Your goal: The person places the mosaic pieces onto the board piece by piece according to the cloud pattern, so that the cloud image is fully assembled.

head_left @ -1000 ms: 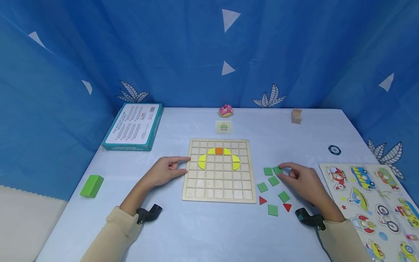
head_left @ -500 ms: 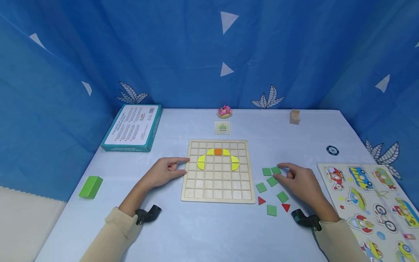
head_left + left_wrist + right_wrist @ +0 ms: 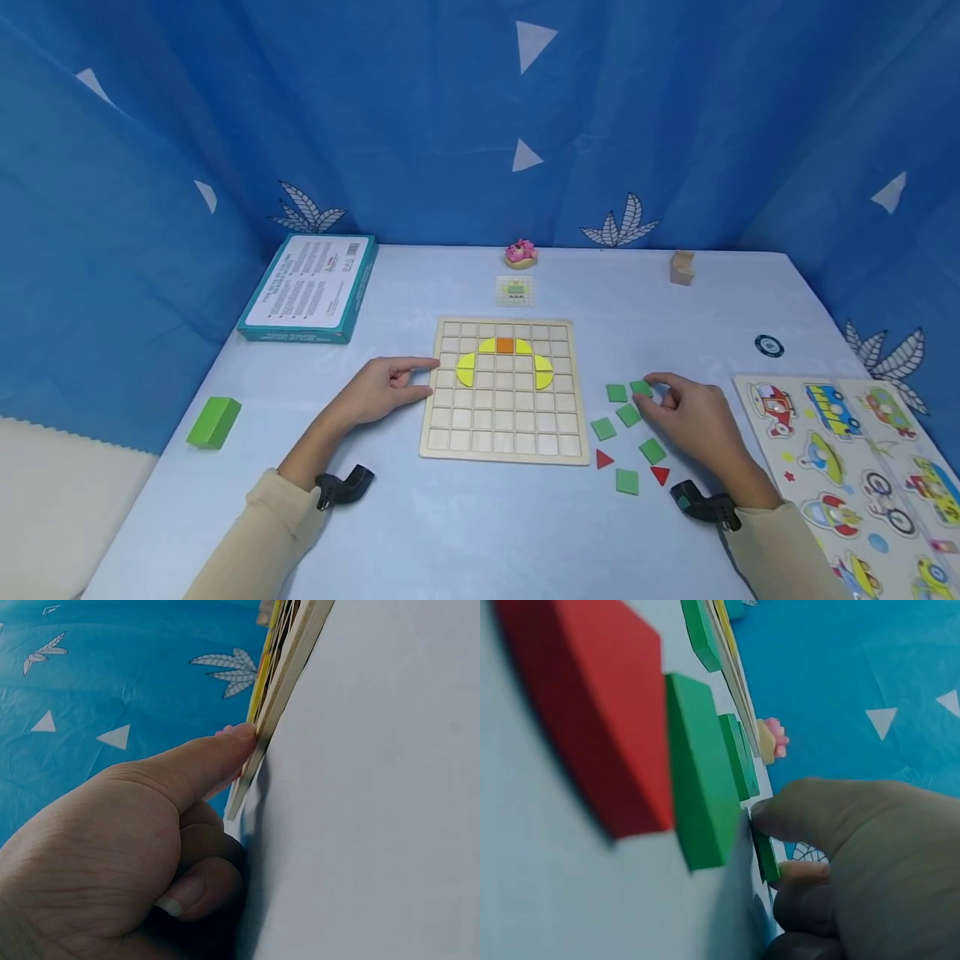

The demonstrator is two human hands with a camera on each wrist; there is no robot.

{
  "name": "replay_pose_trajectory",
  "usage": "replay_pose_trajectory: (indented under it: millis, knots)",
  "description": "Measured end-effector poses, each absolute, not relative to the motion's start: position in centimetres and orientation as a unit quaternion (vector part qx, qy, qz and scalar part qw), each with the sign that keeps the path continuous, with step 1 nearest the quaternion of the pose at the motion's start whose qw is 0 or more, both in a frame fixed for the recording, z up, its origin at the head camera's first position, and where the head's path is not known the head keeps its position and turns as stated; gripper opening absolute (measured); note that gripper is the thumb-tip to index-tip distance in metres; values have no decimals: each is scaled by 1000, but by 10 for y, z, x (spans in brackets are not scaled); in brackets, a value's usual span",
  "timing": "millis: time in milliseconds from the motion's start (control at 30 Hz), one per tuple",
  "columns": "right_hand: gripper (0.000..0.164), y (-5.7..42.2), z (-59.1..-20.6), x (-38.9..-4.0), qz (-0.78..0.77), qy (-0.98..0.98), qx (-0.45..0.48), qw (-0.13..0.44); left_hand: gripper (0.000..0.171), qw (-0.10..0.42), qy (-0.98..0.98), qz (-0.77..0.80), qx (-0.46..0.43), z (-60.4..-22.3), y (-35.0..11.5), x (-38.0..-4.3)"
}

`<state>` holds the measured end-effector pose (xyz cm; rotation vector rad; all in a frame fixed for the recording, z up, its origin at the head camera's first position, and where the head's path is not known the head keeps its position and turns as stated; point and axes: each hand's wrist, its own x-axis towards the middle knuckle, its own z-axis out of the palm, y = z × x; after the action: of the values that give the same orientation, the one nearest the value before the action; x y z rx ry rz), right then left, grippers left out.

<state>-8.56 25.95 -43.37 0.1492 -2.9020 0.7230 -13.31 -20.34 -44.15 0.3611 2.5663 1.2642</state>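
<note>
In the head view my left hand (image 3: 375, 390) is at the left edge of a wooden grid board (image 3: 504, 450), its extended index finger and thumb touching that edge. The left wrist view shows the thumb (image 3: 217, 754) against the board's rim and the other fingers curled under. Several yellow quarter-round tiles (image 3: 466, 369) and an orange square tile (image 3: 505, 345) lie on the board. Right of it, my right hand (image 3: 693, 417) pinches a green square tile (image 3: 641, 388) between thumb and index finger. More green tiles (image 3: 603, 428) and two red triangle tiles (image 3: 604, 459) lie around that hand.
Behind the board are a small pattern card (image 3: 515, 292) and a pink figurine (image 3: 521, 252). A teal box (image 3: 311, 283) and a green block (image 3: 214, 422) are at left. Picture puzzle boards (image 3: 795, 467), a round dark disc (image 3: 768, 346) and a small wooden piece (image 3: 682, 267) are at right.
The right thumb has drawn slightly left, closer along the green square tile. My left hand stays at the board's edge, and the head view has shifted a little.
</note>
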Motion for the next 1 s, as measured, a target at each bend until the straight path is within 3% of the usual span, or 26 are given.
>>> replay_pose_trajectory:
  millis: [433,733,1000]
  knots:
    - [35,245,-413,-85,261,-960,59,86,43,131,885,430,123,-441,-199,-134]
    - [34,209,-404,-98,272,-954,98,81,43,133,882,435,119,-441,-201,-133]
    - [39,159,-410,-112,297,-946,125,39,42,130,885,432,117,-440,-203,-132]
